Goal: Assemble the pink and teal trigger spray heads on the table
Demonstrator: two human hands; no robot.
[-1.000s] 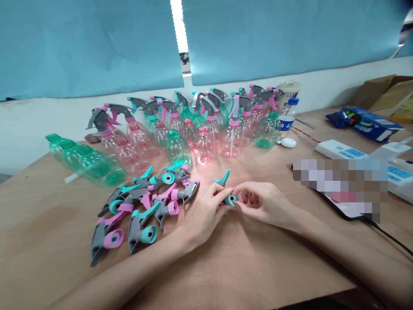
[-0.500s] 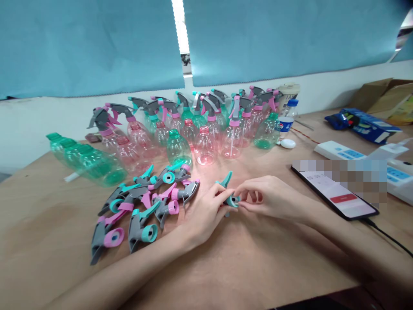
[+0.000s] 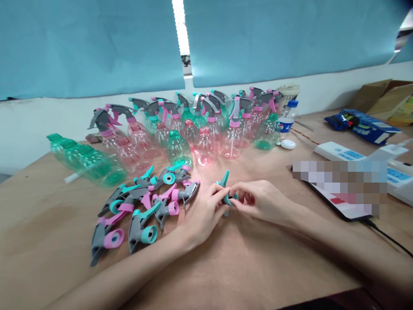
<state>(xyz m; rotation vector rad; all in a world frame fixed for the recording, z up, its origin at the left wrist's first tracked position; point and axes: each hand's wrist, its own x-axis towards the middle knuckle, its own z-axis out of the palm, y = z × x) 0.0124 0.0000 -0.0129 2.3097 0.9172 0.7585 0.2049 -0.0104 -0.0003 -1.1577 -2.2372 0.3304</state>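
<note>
Nearest, on the bare wood of the table [image 3: 209, 275], the left hand [image 3: 204, 211] pinches a teal spray head [image 3: 224, 178] between thumb and fingers, and the right hand [image 3: 263, 200] meets it from the other side, thumb and forefinger nipping the rim of its collar [image 3: 227, 200]. The right fingertips have shifted slightly left over the last half second and now overlap the collar's edge more, so less of its open mouth shows; whether they grip anything small inside cannot be told. That suggests close work at the collar, unfinished, with the head not on any bottle. Just left of the left hand lie loose spray heads [image 3: 137, 236], teal or pink with grey, untouched and unmoved. To the right rests a phone [image 3: 350, 209] on its cable, partly blurred out. Beyond the loose heads stand open pink bottles [image 3: 206, 150] and an open green bottle [image 3: 179, 150], with tilted green bottles [image 3: 97, 170] farther left. Behind most of these, bottles wearing spray heads [image 3: 232, 144] crowd toward the wall [image 3: 32, 125].
</note>
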